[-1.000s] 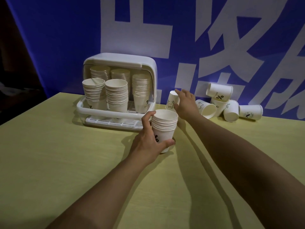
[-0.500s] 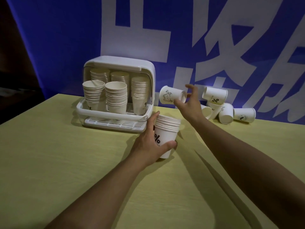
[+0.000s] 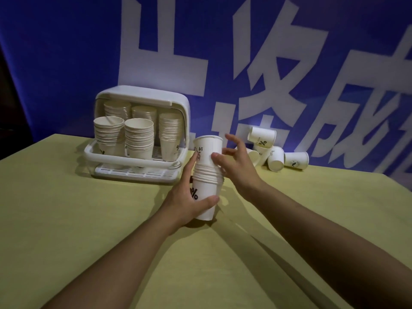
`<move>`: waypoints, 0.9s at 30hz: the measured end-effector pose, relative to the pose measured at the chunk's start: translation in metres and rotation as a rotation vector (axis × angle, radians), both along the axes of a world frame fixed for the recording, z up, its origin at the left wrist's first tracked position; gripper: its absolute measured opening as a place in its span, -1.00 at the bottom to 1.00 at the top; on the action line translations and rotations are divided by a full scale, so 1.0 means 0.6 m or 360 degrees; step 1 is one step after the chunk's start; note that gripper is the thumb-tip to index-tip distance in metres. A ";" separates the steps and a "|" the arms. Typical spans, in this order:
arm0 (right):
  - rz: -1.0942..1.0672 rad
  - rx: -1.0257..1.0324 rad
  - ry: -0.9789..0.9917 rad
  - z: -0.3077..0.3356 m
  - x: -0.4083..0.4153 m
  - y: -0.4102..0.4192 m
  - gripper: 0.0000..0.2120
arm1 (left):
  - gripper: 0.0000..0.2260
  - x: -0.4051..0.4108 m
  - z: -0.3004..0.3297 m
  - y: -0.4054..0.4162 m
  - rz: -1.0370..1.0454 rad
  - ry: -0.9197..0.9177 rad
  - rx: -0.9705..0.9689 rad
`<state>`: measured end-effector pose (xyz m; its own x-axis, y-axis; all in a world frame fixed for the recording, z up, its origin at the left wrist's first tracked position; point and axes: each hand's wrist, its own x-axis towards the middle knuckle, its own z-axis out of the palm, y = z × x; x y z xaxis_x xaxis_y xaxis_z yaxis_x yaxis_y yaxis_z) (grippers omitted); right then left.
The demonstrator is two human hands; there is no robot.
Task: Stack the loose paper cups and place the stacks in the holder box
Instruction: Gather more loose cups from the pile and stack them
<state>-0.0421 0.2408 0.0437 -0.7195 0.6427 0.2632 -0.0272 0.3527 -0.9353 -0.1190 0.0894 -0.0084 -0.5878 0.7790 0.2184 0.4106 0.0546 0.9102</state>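
My left hand (image 3: 184,205) grips a stack of white paper cups (image 3: 207,190) standing on the yellow table (image 3: 78,219), its lowest cup marked "%". A single cup (image 3: 207,148) printed "Hi" sits partly inserted in the top of that stack. My right hand (image 3: 237,168) pinches this cup's right side between thumb and fingers, the other fingers spread. The white holder box (image 3: 142,93) stands open at the back left with several cup stacks (image 3: 139,139) inside. Several loose cups (image 3: 275,160) lie in a heap at the back right.
A blue banner with large white characters (image 3: 267,63) hangs right behind the table. The box's front tray rim (image 3: 124,160) juts toward me, close to my left hand. Open yellow tabletop stretches in front and to the left.
My right hand picked a loose cup from near the heap, carried it leftward and set it into the top of the stack. My left hand kept its grip on the stack.
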 end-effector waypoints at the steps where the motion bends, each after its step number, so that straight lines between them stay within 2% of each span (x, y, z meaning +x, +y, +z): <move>1: 0.0027 0.0033 -0.0043 0.002 0.002 0.000 -0.46 | 0.01 0.000 0.000 0.000 0.0015 -0.0005 0.0005; 2: 0.0053 0.0066 -0.0079 0.003 0.004 -0.001 -0.47 | 0.01 0.000 0.000 0.000 0.0039 -0.0001 0.0011; 6: 0.0088 0.0153 -0.0053 -0.008 0.024 -0.018 -0.72 | 0.03 -0.002 -0.002 0.002 0.0156 0.0024 0.0035; 9: 0.0060 0.0339 -0.0137 -0.031 0.038 -0.028 -0.64 | 0.04 -0.004 -0.008 0.004 0.0195 0.0067 0.0073; 16: 0.0104 0.0397 -0.0284 -0.029 0.042 0.002 -0.62 | 0.03 -0.004 -0.012 0.009 0.0247 0.0113 0.0039; 22: 0.0241 0.0398 -0.0267 -0.040 0.029 0.022 -0.67 | -0.13 -0.011 -0.014 0.013 0.0312 0.0079 0.0012; 25: -0.0033 0.0623 -0.0208 -0.053 0.014 0.077 -0.71 | -0.17 -0.012 -0.014 0.014 0.0308 0.0025 0.0009; 27: -0.0333 0.0797 -0.0354 -0.064 0.002 0.133 -0.69 | -0.18 -0.014 -0.013 0.015 0.0285 -0.0035 0.0002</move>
<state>-0.0411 0.3207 0.0050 -0.6635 0.6133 0.4286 0.2687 0.7299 -0.6285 -0.1272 0.0981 -0.0163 -0.7217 0.6612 0.2049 0.3745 0.1241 0.9189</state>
